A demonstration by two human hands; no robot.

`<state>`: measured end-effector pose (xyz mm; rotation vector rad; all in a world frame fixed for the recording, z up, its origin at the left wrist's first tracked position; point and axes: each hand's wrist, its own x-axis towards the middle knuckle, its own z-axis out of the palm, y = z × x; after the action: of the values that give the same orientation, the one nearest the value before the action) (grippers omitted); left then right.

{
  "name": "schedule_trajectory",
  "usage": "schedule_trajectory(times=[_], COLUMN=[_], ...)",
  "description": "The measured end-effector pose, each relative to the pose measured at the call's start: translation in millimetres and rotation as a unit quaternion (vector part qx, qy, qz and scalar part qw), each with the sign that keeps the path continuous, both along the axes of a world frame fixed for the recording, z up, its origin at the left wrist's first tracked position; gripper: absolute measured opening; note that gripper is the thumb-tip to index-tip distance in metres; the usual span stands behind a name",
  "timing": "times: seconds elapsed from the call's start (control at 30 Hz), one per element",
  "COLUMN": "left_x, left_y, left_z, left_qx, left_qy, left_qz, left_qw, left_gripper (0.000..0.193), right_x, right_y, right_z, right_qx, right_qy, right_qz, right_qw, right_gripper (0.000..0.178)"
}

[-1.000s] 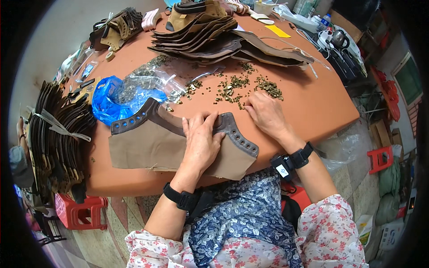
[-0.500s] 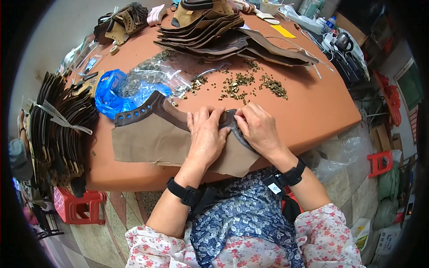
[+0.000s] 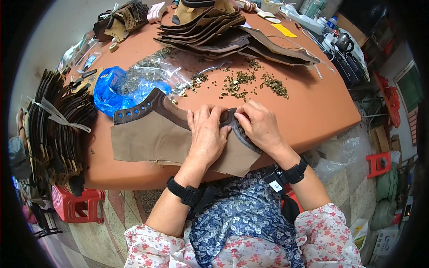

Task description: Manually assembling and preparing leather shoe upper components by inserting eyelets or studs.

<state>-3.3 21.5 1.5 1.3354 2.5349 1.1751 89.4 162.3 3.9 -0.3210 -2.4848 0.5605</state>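
- Head view, twelve o'clock pointing away from the person: the brown shoe-upper piece (image 3: 145, 140) lies flat at the near edge of the orange surface (image 3: 319, 105), its long axis running from just past nine o'clock to between three and four.
- The left hand (image 3: 208, 129) rests on the piece right of its middle, fingers over the dark collar edge, thumb toward three o'clock; whether this grip clamps or only presses is not clear.
- The right hand (image 3: 259, 125) is the nearer one to the right-end eyelet strip (image 3: 244, 135). The strip lies at about eight o'clock from it, slants toward five, and is partly covered by it.
- Thumb and forefinger of this right grip are close together at the strip's upper end; I cannot tell whether they are clamped on it or on something small.
- The left-end eyelet strip (image 3: 134, 111), with its row of holes, lies between nine and ten o'clock from the left hand, well apart from both hands.
- Small brass-coloured fittings (image 3: 237, 85) lie scattered at eleven o'clock from the right hand, not touching it.
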Motion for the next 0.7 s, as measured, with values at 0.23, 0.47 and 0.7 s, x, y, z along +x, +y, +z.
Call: schedule_trajectory(times=[0.23,0.47,0.7], left_x=[-1,-1,-1], left_y=[0,-1,-1], left_z=[-1,-1,0], left_qx=[0.003,0.008,0.006], left_qy=[0.005,0.005,0.002], left_qz=[0.000,-0.003,-0.007], left_qw=[1.000,1.000,1.000], left_gripper=[0.044,0.044,0.043], right_x=[-4,-5,-3], right_y=[-3,1,2], right_z=[5,1,4], right_qx=[-0.125,-0.199,-0.209], right_qy=[0.008,0.010,-0.005], right_qz=[-0.016,0.023,0.041], right_qw=[0.992,0.980,0.977], right_gripper=[0.011,0.013,0.011])
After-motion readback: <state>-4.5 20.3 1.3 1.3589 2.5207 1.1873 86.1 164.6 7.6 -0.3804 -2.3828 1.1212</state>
